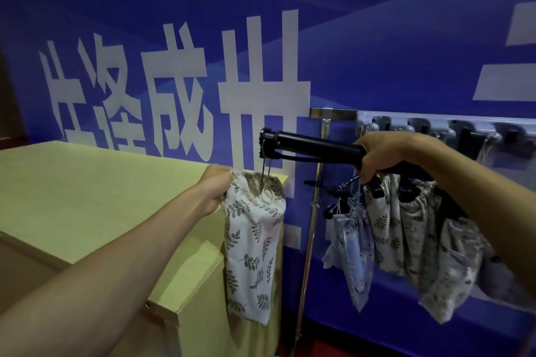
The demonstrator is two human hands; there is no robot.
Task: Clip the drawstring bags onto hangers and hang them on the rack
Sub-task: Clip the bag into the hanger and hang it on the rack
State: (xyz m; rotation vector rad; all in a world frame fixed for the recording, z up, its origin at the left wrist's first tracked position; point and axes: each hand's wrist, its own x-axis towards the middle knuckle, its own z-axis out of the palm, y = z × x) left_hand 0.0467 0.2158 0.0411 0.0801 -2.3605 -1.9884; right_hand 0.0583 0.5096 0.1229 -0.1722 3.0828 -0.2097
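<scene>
One leaf-print drawstring bag [252, 243], top pinched in left hand [216, 190], hung under black hanger [313, 148] gripped by right hand [383, 155]; clipping step underway, racking presumably next.

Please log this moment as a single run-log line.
left hand: gripping white leaf-print drawstring bag | right hand: holding black hanger bar | bag dangles from clip | other bags beyond

The right hand [380, 153] hides the hanger's [316, 148] middle; the hung bags [406, 229] are blurred.
</scene>
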